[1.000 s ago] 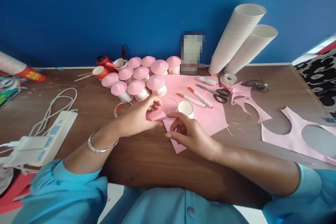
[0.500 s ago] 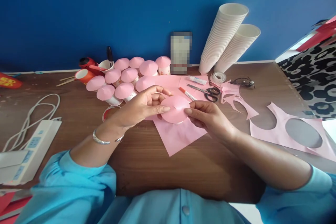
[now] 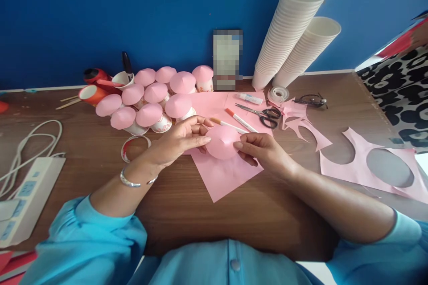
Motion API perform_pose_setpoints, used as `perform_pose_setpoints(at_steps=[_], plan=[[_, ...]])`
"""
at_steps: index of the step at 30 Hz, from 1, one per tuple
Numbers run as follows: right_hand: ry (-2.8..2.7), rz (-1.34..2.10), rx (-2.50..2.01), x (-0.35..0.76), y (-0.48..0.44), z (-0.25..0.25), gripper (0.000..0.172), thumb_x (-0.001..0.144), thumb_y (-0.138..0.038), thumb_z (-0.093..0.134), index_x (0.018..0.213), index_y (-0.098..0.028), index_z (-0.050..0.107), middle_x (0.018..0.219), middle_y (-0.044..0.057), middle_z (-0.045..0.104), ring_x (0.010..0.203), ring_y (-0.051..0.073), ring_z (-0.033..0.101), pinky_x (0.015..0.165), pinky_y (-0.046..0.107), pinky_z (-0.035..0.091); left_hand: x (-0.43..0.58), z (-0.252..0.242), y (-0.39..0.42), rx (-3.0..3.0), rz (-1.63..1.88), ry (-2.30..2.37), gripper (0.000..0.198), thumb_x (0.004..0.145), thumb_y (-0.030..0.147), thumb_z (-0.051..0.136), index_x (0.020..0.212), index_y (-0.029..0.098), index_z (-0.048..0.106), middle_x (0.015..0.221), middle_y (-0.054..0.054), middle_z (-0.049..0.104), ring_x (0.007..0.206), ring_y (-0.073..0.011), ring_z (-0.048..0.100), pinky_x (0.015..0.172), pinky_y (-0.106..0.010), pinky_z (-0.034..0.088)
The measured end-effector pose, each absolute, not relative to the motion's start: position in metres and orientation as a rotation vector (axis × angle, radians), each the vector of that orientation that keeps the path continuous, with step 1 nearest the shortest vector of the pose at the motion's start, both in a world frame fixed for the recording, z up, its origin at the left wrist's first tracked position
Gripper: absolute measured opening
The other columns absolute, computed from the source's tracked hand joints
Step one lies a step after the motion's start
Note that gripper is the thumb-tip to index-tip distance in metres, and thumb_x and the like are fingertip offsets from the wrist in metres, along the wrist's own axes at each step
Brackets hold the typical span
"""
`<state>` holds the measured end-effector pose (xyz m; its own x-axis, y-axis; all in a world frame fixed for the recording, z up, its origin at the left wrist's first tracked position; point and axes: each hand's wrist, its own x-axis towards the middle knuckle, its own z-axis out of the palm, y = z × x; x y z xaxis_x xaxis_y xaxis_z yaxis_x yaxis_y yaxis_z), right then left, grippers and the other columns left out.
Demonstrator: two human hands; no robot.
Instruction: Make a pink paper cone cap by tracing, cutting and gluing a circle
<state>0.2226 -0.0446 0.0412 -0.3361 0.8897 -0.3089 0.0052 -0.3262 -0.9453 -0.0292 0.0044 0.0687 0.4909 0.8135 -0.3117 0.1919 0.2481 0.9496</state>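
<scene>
Pink paper cone [image 3: 222,143] is held between both hands, out from the front edge of the tabletop [image 3: 187,218], around its middle, above the pink sheet [image 3: 217,182]. Point faces up; outline round, so no long axis is read. Cone's left rim is lightly pinched by the left hand [image 3: 187,140], thumb laid over the paper, index finger arched above, other fingers loosely curled. Right rim is pinched by the right hand [image 3: 265,153] between thumb and index finger, remaining fingers tucked under. Key relation: cone lies directly between the hands, to the right of the left one and to the left of the right one; both touching, neither clearly nearer. Whether anything stands under the cone cannot be told; underside hidden.

Just beyond the cone, toward the tabletop's back edge, two markers [image 3: 241,120] are laid slantwise, with scissors [image 3: 264,115] and a glue tube [image 3: 250,98] farther off. Pink-topped cups [image 3: 156,92] are grouped to the left of the sheet, toward the back edge. Two stacks of white cups [image 3: 290,31] are stood at the back edge, right of middle. Paper offcuts [image 3: 337,160] are strewn toward the right edge.
</scene>
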Motion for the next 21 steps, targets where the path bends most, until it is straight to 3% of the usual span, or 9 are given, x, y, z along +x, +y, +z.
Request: perform_pose_setpoints(at_steps=[8,21], plan=[[-1.189,1.756,-1.215,0.221,-0.043,0.032,0.047,0.086,-0.054,0.077,0.062,-0.018,0.058,0.055,-0.003,0.054,0.05,0.009,0.043,0.052,0.027,0.028,-0.026,0.062,0.005,1.151,0.471,1.061,0.034,0.083,0.029,0.077,0.115,0.022,0.068,0.104,-0.005,0.072,0.09,-0.0174,0.067,0.073,-0.028,0.053],[-1.091,1.823,-1.166,0.221,-0.044,0.027,0.04,0.086,-0.048,0.08,0.068,-0.017,0.064,0.061,0.0,0.063,0.056,0.011,0.054,0.059,0.028,0.04,-0.025,0.056,0.007,0.972,0.5,0.947,0.033,0.079,0.023,0.084,0.109,0.018,0.07,0.1,-0.004,0.073,0.091,-0.0155,0.066,0.078,-0.026,0.05]])
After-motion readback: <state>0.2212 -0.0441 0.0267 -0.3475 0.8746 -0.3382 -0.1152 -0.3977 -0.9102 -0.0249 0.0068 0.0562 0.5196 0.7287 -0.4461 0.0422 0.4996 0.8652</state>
